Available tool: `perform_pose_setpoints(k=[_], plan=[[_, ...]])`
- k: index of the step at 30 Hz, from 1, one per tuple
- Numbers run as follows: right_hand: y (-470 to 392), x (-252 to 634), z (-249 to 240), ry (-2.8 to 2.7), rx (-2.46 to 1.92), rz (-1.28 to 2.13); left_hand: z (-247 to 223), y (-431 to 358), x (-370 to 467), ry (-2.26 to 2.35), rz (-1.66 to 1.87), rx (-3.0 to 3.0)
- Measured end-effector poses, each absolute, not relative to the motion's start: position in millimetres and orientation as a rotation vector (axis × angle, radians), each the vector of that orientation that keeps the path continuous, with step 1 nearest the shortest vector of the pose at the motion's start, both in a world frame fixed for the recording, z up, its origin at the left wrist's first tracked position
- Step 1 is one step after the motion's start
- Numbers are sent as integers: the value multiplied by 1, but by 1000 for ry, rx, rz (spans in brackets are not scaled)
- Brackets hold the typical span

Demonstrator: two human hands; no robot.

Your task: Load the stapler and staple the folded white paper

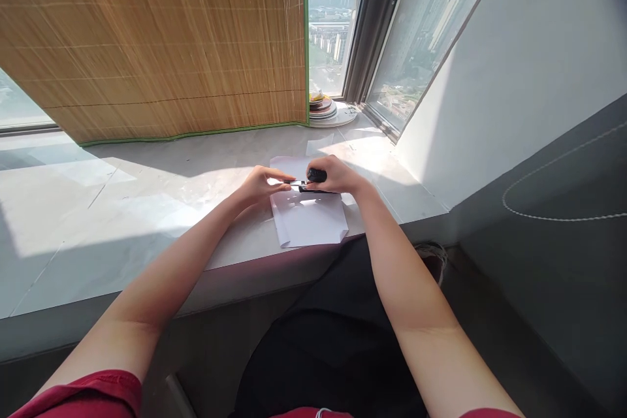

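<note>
My right hand is closed around a black stapler that looks opened up, its rounded black end showing past my fingers. A dark, narrow base part runs beneath that hand. To the left, my left hand pinches a small silver and black piece at the stapler's left end. Whether this piece is part of the stapler or a staple strip is too small to tell. Both hands are just over white paper sheets with a folded lower corner, lying on the sill.
The pale tiled window sill ends at a front edge close to my body. A bamboo blind hangs behind it. Stacked plates stand in the window corner. A white wall rises on the right, with a hanging bead cord.
</note>
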State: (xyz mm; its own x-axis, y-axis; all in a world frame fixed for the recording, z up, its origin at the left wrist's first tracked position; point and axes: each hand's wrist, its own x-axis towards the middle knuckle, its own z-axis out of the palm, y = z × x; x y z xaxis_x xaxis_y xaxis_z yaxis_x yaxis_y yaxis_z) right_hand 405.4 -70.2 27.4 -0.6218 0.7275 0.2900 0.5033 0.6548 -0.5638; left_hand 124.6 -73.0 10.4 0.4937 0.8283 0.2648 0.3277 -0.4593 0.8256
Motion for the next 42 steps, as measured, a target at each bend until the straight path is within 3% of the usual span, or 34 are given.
perform_pose_setpoints(k=[27,33,39,42], plan=[[-94,347,36,-2560,-588,696,13,-69,126,748,834,2049],[-78,410,45,-2278,-908,597,8,-61,126,1014,936,2132],[-50,478,21,-1989,-1382,351,-4,-53,127,1524,545,2404],[-45,492,14,-1934,-1559,273,-10,-45,125,1570,532,2358]])
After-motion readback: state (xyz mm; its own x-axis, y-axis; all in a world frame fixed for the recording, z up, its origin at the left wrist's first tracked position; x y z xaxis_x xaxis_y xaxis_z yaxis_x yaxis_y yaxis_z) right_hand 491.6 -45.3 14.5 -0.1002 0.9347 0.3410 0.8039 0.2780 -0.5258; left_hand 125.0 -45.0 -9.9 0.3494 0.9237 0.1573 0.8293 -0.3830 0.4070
